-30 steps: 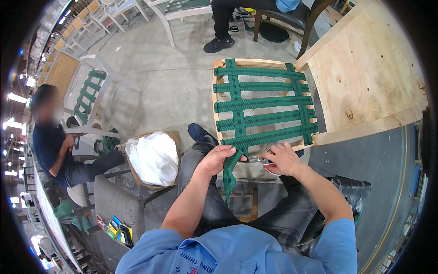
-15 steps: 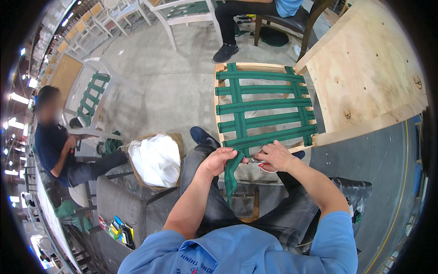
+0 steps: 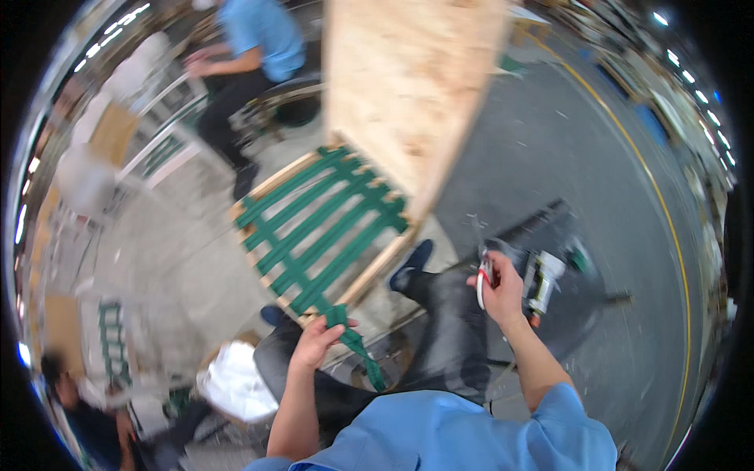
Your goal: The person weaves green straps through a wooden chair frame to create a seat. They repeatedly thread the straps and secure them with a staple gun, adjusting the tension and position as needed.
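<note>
A wooden chair frame (image 3: 366, 280) stands before me, green webbing straps (image 3: 320, 231) crossing its seat in both directions. At the near corner of the seat, my left hand (image 3: 316, 342) is closed on a green webbing strap (image 3: 355, 344), whose loose tail dangles toward my lap. Off to the right, apart from the chair, my right hand (image 3: 504, 293) holds a pair of scissors (image 3: 482, 284) with red and white handles. The blades point away from me and are blurred. The scissors touch no webbing.
A plywood backrest (image 3: 408, 86) rises at the seat's far side. Right of my leg, a dark padded surface (image 3: 573, 306) carries a white-and-dark tool (image 3: 543, 286). A white sack (image 3: 236, 382) stands at lower left. Co-workers sit at upper left (image 3: 263, 43) and lower left (image 3: 90, 420).
My view has swung to the right. My right hand has moved away from the strap toward the right with the scissors, while my left hand keeps hold of the webbing.
</note>
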Tool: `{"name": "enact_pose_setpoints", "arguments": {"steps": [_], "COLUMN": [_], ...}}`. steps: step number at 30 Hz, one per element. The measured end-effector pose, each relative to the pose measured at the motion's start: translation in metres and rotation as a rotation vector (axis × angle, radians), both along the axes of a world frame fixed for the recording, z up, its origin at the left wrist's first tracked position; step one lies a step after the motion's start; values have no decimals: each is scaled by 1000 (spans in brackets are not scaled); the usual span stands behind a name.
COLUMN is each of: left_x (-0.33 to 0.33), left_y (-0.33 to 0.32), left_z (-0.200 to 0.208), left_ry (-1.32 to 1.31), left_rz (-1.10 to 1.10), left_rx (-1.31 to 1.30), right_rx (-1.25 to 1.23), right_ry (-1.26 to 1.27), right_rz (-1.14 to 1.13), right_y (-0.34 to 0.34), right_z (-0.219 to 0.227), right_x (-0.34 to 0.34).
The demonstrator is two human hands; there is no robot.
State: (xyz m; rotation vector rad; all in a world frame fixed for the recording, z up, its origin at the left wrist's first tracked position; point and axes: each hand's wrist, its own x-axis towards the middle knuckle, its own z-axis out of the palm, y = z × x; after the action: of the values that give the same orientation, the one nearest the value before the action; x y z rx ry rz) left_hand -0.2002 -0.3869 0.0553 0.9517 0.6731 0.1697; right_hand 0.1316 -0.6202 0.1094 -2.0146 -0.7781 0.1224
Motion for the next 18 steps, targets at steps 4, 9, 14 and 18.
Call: {"name": "enact_pose_setpoints", "arguments": {"steps": [4, 9, 14, 18], "left_x": [40, 122, 138, 117], "left_y": [9, 14, 39, 34], "left_z": [-22, -16, -46, -70], "left_ry": [116, 255, 538, 747], "left_rz": [-109, -345, -600, -735], "left_rx": [337, 1136, 1326, 1303], "right_rx": [-122, -543, -375, -61], "right_ry": [-157, -77, -122, 295], "right_rz": [-568, -902, -794, -384], "right_y": [-94, -211, -210, -171], "right_z": [-20, -58, -68, -60], "right_x": [44, 62, 49, -3]}}
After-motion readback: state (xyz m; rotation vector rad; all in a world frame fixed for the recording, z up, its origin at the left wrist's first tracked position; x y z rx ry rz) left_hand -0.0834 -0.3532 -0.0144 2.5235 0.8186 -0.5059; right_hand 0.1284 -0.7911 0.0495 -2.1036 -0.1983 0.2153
